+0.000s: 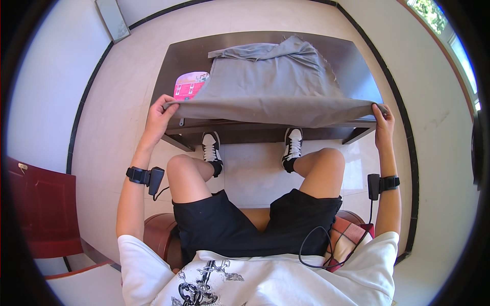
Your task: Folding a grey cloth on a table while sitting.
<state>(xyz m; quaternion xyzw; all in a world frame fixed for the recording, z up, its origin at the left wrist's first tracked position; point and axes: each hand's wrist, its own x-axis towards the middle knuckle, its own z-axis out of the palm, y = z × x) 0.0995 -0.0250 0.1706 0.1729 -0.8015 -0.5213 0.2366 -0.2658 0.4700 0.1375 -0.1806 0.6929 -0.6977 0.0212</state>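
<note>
A grey cloth (270, 76) lies over the dark table, with its near edge lifted and stretched between my two hands. My left hand (162, 115) pinches the left corner of that edge, just in front of the table's left side. At the right corner, my right hand (384, 120) grips the cloth between thumb and fingers. The raised edge sags a little in the middle and hangs past the table's front. Toward the back the cloth is bunched and folded, and its right side is frayed. A pink box-like item (190, 85) with printed pictures is partly covered by the cloth's left side.
The dark brown table (181, 53) stands before my knees, my feet under its front edge. A plaid cushion or cloth (347, 239) is beside my right hip. A dark red door (43, 209) is at the left, a window (434, 15) at the upper right. Cables trail from the wrist devices.
</note>
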